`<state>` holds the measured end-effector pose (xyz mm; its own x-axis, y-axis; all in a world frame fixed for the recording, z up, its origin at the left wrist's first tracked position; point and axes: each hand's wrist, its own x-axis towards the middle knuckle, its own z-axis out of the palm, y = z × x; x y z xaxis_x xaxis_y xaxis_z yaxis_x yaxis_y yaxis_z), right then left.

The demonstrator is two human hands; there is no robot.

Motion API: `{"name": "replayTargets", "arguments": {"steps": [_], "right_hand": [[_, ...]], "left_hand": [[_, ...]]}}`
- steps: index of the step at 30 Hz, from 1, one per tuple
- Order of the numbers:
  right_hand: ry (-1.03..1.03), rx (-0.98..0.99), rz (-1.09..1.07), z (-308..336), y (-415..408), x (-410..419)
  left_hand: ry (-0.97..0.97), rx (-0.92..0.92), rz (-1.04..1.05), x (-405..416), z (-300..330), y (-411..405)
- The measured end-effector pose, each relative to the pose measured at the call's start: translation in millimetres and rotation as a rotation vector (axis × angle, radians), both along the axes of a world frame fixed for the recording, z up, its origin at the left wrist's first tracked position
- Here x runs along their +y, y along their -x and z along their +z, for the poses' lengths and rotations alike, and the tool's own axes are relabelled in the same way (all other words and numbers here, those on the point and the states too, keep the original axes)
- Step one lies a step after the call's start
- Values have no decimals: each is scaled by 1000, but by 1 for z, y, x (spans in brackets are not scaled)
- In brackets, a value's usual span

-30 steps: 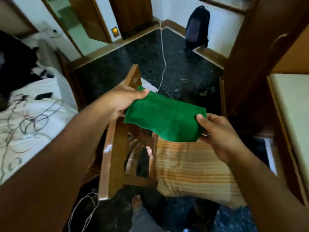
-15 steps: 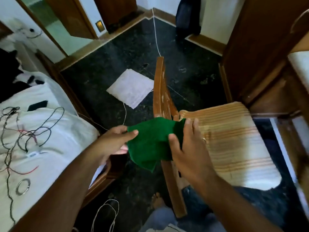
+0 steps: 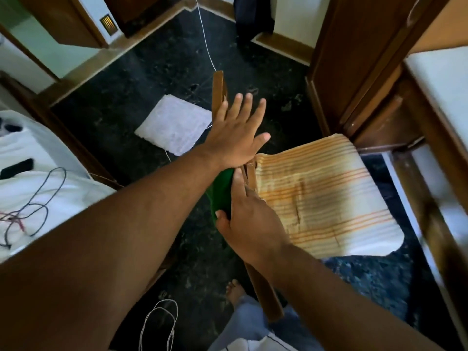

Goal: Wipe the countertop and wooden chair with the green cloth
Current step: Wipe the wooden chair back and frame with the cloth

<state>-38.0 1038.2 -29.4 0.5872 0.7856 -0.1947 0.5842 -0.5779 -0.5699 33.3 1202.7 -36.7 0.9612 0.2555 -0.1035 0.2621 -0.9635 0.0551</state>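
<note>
The wooden chair (image 3: 219, 89) stands in front of me, its backrest seen edge-on and its seat covered by an orange-striped cushion (image 3: 321, 196). The green cloth (image 3: 221, 193) is pressed against the left face of the backrest. My right hand (image 3: 250, 221) holds the cloth there, thumb on the fabric and fingers over the backrest's top edge. My left hand (image 3: 235, 133) hovers above the backrest with its fingers spread, holding nothing. Most of the cloth is hidden behind my hands.
A white mat (image 3: 174, 127) and a white cord (image 3: 206, 46) lie on the dark floor beyond the chair. A bed (image 3: 38, 173) with cables is at the left. A wooden cabinet (image 3: 354, 59) and a pale countertop (image 3: 440, 84) stand at the right. My foot (image 3: 234, 291) is below.
My left hand has let go of the cloth and lifted with fingers spread. My right hand has pressed the cloth against the chair's backrest.
</note>
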Motion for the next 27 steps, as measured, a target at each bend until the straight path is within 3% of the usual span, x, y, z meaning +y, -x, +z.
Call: {"name": "replayTargets", "arguments": {"steps": [3, 7, 9, 14, 18, 21, 27], "right_hand": [[14, 82, 65, 2, 23, -43], [196, 203, 173, 8, 54, -109], [212, 196, 178, 8, 54, -109], [27, 35, 41, 5, 29, -37], [-56, 225, 18, -3, 6, -11], [-114, 365, 93, -2, 8, -40], [76, 407, 213, 3, 37, -102]], "left_hand": [[6, 18, -14, 4, -3, -2], [-6, -43, -15, 5, -9, -1], [-45, -48, -10, 5, -12, 0], [-72, -42, 19, 4, -12, 0], [-28, -56, 84, 3, -8, 1], [-31, -35, 86, 2, -7, 0], [43, -80, 92, 0, -6, 2]]}}
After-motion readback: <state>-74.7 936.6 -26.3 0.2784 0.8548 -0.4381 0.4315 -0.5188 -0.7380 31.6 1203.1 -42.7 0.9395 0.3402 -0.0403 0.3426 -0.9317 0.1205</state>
